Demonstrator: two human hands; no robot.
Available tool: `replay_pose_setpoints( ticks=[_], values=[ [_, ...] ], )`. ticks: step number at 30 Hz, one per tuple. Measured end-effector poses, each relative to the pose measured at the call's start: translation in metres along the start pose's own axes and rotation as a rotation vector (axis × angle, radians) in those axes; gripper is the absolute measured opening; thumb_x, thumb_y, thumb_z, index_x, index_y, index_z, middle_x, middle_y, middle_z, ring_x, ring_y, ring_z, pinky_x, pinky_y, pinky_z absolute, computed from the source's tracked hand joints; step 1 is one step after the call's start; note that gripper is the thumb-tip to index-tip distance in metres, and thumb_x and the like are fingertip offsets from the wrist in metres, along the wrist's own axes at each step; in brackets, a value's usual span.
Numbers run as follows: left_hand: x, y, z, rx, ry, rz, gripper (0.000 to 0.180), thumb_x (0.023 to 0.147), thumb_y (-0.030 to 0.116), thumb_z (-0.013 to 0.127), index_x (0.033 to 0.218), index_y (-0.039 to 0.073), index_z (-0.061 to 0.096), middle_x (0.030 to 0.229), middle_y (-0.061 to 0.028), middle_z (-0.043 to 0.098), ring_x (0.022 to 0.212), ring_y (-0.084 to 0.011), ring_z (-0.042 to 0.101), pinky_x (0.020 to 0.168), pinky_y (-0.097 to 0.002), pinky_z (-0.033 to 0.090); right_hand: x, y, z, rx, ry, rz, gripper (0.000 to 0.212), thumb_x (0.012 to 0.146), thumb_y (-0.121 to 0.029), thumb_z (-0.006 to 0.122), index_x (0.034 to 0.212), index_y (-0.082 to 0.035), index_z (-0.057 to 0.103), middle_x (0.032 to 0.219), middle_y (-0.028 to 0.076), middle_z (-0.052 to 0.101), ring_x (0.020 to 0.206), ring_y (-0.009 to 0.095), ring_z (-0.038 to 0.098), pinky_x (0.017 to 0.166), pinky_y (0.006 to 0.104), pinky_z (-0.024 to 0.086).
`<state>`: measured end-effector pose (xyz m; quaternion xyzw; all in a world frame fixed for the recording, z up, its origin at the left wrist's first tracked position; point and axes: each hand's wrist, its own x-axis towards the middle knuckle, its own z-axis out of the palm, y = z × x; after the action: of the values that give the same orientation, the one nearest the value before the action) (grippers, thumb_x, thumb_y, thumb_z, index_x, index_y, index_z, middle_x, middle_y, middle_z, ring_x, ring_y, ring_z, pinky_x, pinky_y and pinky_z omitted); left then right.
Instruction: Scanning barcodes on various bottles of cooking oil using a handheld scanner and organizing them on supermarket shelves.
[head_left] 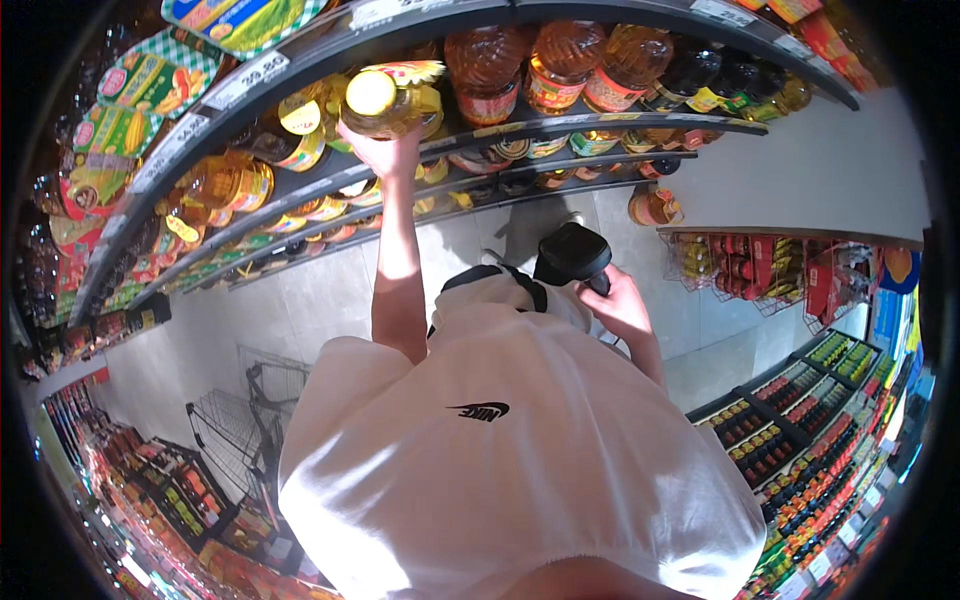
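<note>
Head view. Item: large oil bottle with yellow cap (392, 98), at 12 o'clock, level with the shelf (600, 128) edge among amber bottles (560, 62). Left hand (385, 150), arm raised, wraps its grip under the bottle's base; bottle sits directly above the palm, lifted, not resting on the shelf. Right hand (618, 303), at 3 o'clock of centre, has its grip closed round a black handheld scanner (572, 255), pointed up. Wire cart (255, 415) at 8 o'clock.

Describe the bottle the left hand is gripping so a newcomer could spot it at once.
Start at the curved grey shelf of amber oil bottles running across the top. Follow the raised left hand up to the oil bottle it grips. Alone among its neighbours, it is tipped toward the camera, showing its round yellow cap.
</note>
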<state>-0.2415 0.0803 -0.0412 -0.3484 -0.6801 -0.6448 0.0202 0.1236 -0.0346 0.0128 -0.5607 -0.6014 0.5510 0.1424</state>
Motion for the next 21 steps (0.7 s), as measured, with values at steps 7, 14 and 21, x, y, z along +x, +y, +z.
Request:
replay_pose_setpoints(
  ticks=[7, 14, 21],
  values=[
    [0.005, -0.021, 0.040, -0.033, 0.021, -0.140, 0.088, 0.065, 0.015, 0.087, 0.134, -0.005, 0.036, 0.123, -0.0234, 0.054, 0.114, -0.0336, 0.055, 0.102, -0.0431, 0.042, -0.009, 0.000, -0.008, 0.011, 0.078, 0.079, 0.031, 0.078, -0.020, 0.066, 0.105, -0.006, 0.064, 0.073, 0.005, 0.063, 0.066, 0.012, 0.057, 0.065, 0.0316, 0.049],
    [0.010, -0.036, 0.051, -0.096, -0.044, -0.160, 0.099, 0.068, 0.023, 0.089, 0.141, -0.009, 0.030, 0.131, -0.0255, 0.048, 0.121, -0.0358, 0.049, 0.108, -0.0434, 0.036, -0.001, 0.001, -0.017, -0.049, 0.017, 0.203, 0.039, 0.079, -0.023, 0.067, 0.115, -0.011, 0.062, 0.079, 0.009, 0.066, 0.071, 0.017, 0.061, 0.071, 0.0339, 0.051],
    [-0.056, -0.015, 0.034, 0.155, -0.037, 0.133, 0.093, 0.072, 0.023, 0.088, 0.140, -0.007, 0.031, 0.135, -0.0259, 0.037, 0.126, -0.0360, 0.041, 0.109, -0.0485, 0.031, 0.009, 0.015, -0.019, -0.116, 0.037, 0.108, 0.041, 0.079, -0.027, 0.068, 0.115, -0.008, 0.061, 0.088, 0.016, 0.068, 0.080, 0.028, 0.066, 0.079, 0.0387, 0.051]
  ],
)
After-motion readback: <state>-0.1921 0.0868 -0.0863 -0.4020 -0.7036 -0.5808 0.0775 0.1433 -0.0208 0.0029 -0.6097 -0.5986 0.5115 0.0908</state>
